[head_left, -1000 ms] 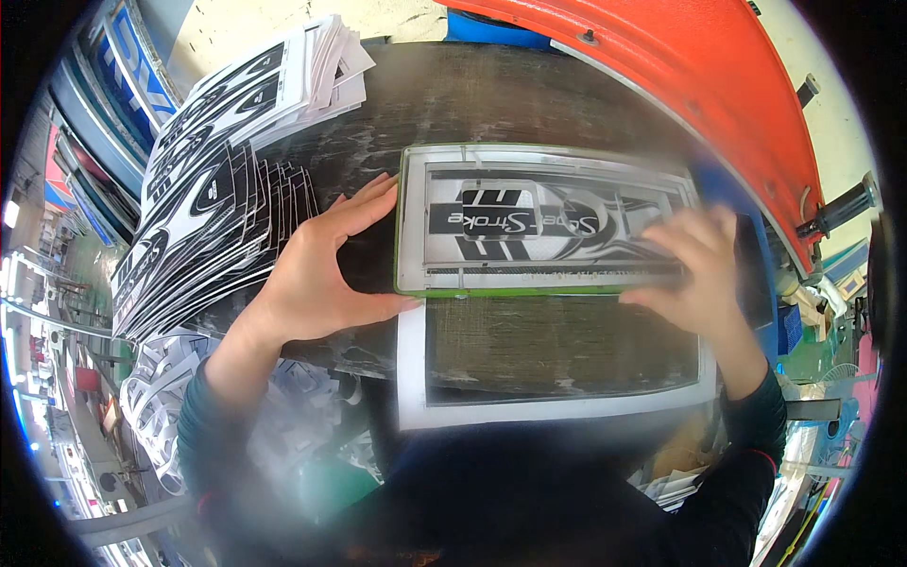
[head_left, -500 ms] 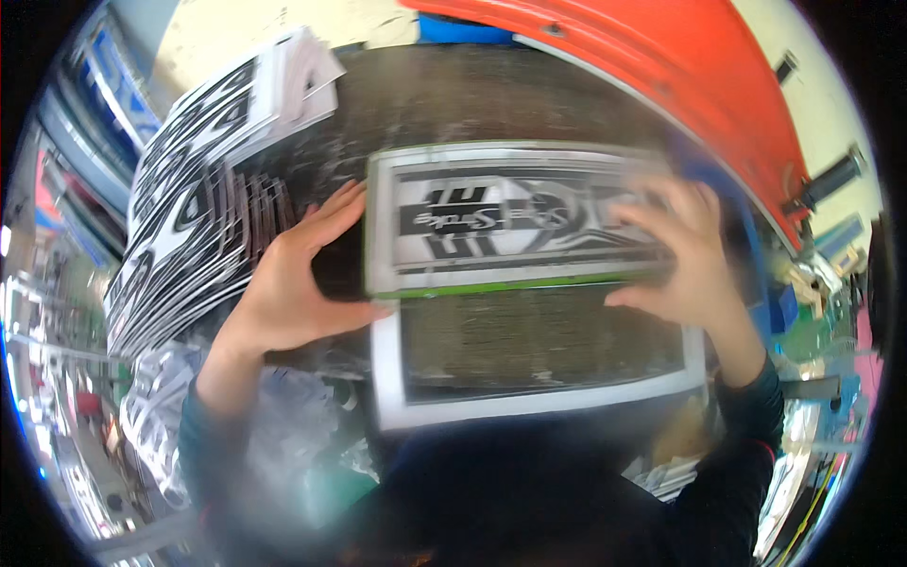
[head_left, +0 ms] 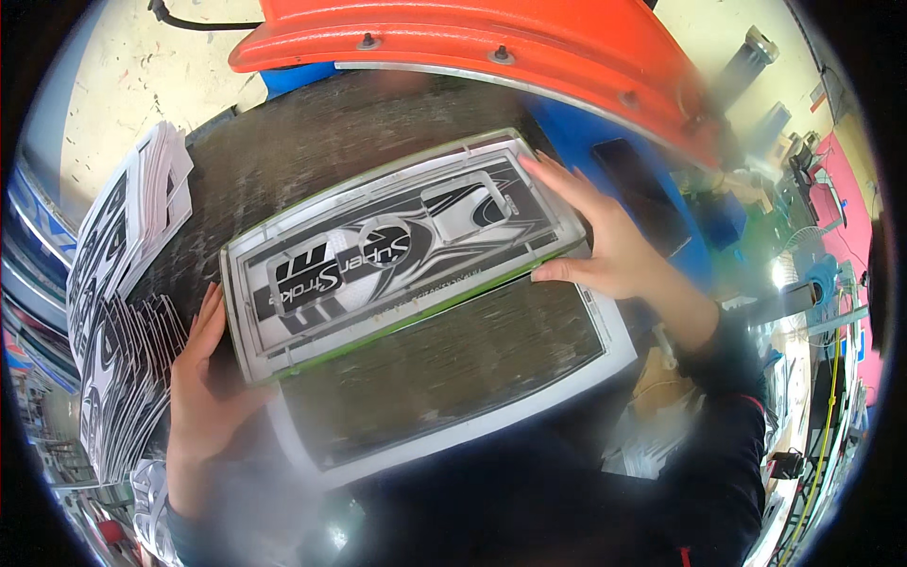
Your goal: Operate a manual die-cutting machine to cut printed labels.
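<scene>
Both hands, plate now tilted.

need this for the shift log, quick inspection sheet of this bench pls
surface: dark worn bench top, mostly covered
job's things: flat grey plate with black-and-white graphic, tilted, resting on a white-rimmed frame
clutter: stacks of printed sheets at left; dark phone-like slab at right
grippers: left hand on the plate's left end; right hand on its right end
cables: black cable top left
surroundings: orange machine cover behind; blurred shop gear at right
</scene>
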